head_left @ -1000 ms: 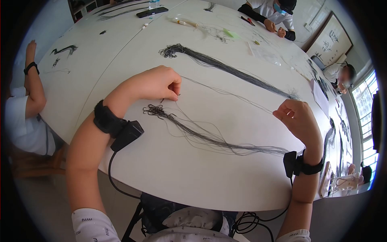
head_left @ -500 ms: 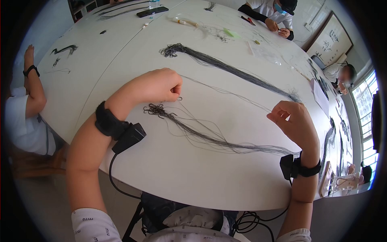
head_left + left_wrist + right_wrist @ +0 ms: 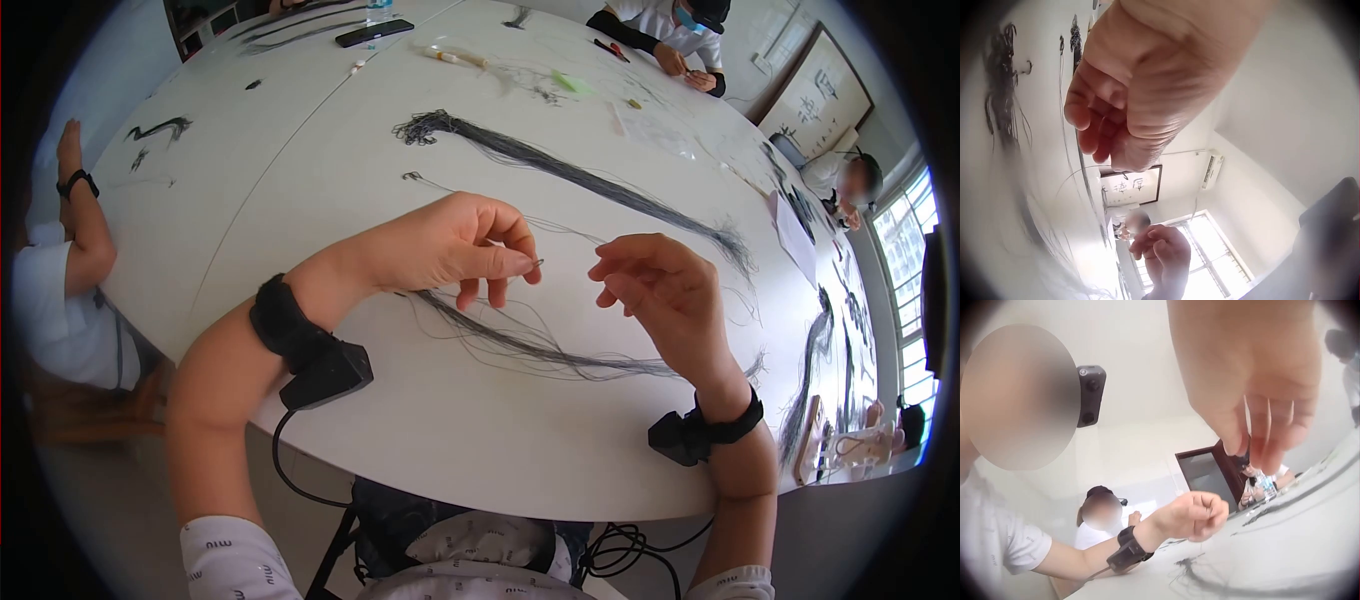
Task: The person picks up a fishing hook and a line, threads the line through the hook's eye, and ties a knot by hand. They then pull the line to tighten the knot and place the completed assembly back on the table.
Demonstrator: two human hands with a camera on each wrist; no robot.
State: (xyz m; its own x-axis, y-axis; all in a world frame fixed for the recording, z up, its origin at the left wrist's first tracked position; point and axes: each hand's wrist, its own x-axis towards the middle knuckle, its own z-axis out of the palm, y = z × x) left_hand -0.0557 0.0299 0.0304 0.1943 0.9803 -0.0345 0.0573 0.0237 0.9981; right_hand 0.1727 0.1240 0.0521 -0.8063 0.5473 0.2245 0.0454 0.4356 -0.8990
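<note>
My left hand (image 3: pixel 460 245) pinches a small fish hook (image 3: pixel 538 263) between thumb and fingers, over the table. A thin line runs off from the pinch in the left wrist view. My right hand (image 3: pixel 665 290) is just to its right, fingers loosely bent, thumb apart, with nothing visible in it. Beneath my hands lies a bundle of dark lines (image 3: pixel 560 357); its hook cluster (image 3: pixel 1002 81) is hidden behind my left hand in the head view but shows in the left wrist view. Farther off, another hook (image 3: pixel 410 176) lies with its strands stretched rightward.
A larger bundle of hooked lines (image 3: pixel 590 182) lies across the table beyond my hands. Farther back are a phone (image 3: pixel 374 33), a green paper piece (image 3: pixel 572 82) and red-handled pliers (image 3: pixel 612 50). Other people sit around the table (image 3: pixel 480 440). A clear clip container (image 3: pixel 862 447) stands at the right edge.
My left hand has moved right, bringing the hook along. My right hand has let go of the strands and come left toward it. The stretched strands with their hook now lie on the table.
</note>
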